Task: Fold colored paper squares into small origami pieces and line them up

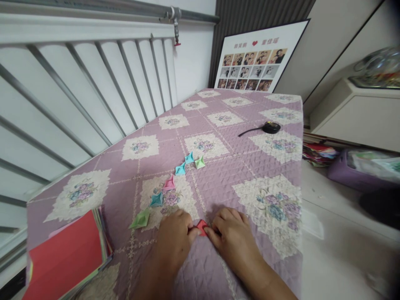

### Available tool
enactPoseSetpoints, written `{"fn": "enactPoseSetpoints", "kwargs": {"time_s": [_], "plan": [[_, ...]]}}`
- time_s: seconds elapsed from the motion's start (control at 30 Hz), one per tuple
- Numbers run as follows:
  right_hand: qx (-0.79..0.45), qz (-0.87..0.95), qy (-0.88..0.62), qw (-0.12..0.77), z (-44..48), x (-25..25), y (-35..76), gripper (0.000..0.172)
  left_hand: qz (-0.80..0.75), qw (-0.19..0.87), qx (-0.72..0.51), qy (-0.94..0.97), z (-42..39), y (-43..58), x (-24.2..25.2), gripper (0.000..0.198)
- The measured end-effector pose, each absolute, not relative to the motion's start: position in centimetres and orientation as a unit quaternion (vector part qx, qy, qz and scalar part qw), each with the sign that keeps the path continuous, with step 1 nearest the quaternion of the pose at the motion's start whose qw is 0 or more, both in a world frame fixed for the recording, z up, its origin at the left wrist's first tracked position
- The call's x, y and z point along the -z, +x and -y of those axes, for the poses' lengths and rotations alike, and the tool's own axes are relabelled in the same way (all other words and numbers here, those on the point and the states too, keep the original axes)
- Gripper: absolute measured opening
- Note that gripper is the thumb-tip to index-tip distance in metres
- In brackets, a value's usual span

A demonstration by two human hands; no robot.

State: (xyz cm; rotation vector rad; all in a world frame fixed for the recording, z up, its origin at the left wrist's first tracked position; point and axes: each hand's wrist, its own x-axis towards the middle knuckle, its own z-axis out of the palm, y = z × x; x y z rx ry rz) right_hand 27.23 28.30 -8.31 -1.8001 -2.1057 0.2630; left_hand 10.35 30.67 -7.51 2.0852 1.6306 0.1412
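Note:
Between my two hands, low in the head view, is a small red folded paper piece (202, 227) on the tablecloth. My left hand (176, 235) has its fingers curled, with thumb and forefinger pinching the paper's left side. Curled the same way, my right hand (231, 233) pinches the right side with its thumb against the paper. Ahead and to the left runs a slanting line of small folded paper pieces: a green one (140, 219), a teal one (156, 199), a pink one (169, 183), two light blue ones (180, 168) and a pale green one (199, 162).
A stack of coloured paper (67, 254), red on top, lies at the table's left front. A black tape measure (271, 127) with a strap rests farther back on the purple floral tablecloth (215, 183). The radiator (93, 83) borders the left; a purple bin (353, 171) stands right.

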Motion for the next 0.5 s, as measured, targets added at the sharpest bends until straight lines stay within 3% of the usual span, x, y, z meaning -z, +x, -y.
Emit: {"fn": "enactPoseSetpoints", "kwargs": {"time_s": [0.5], "plan": [[-0.061, 0.716, -0.654, 0.236, -28.37, 9.05, 27.47, 0.018, -0.596, 0.253, -0.076, 0.758, -30.56, 10.27, 7.56, 0.012]]}}
